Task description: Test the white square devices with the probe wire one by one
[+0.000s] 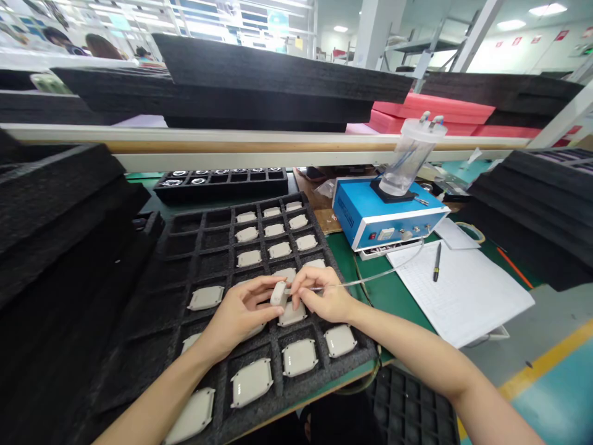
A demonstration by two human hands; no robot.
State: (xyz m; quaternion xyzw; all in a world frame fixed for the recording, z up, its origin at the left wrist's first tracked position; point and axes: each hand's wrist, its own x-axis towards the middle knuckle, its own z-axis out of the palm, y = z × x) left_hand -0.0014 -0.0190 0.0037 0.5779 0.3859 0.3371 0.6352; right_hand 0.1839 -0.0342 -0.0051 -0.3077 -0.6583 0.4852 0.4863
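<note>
The left hand (245,309) pinches one pale case (278,293) by its edges, tilted above one black tray (217,241); the right hand (330,296) pinches one clear tube (384,274), its tip at the case. The case looks light, stiff, perhaps slippery, best gripped by its rim. At least seventeen more lie in the tray. Beyond: one pen (437,262), one blue machine (356,196).

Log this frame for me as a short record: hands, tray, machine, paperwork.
left hand: pinches a pale case above the tray
right hand: holds a clear tube, its end at the case; contact unclear
tray: black foam; similar cases in many compartments
blue machine: clear cylinder on top; tube runs toward its front
paperwork: white sheet, pen lying on it
</note>
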